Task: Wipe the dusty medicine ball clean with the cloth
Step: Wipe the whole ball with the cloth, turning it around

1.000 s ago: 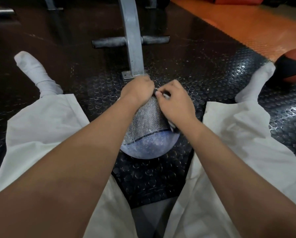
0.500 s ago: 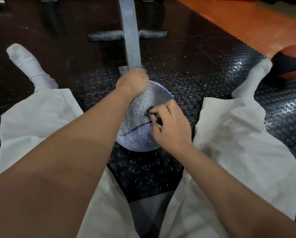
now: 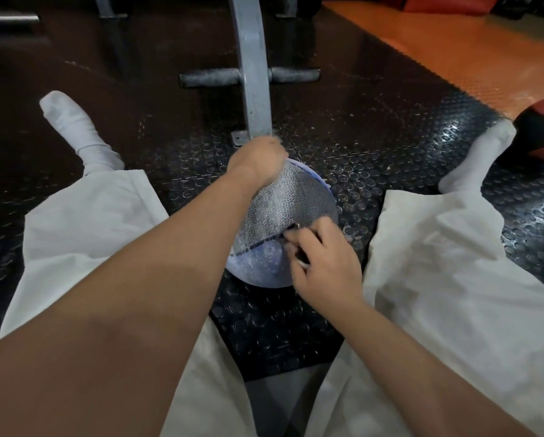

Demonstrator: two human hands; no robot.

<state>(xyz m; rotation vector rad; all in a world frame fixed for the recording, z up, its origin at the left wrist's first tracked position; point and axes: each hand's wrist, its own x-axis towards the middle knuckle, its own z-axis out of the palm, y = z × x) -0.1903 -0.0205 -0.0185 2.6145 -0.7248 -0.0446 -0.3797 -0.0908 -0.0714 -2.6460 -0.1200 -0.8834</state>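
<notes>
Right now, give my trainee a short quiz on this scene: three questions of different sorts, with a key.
1. True or false: the cloth lies on the floor beside the ball.
2. Which hand pinches the cloth's near edge? A) left hand B) right hand C) neither
3. What stands just behind the ball?
Key: 1 false, it drapes the ball. 2 B; the left hand holds its far end. 3 a grey post.

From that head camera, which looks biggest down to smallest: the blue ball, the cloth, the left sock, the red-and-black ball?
1. blue ball
2. cloth, draped over it and nearly as big
3. left sock
Unranked: red-and-black ball, cut off by the frame edge.
</notes>
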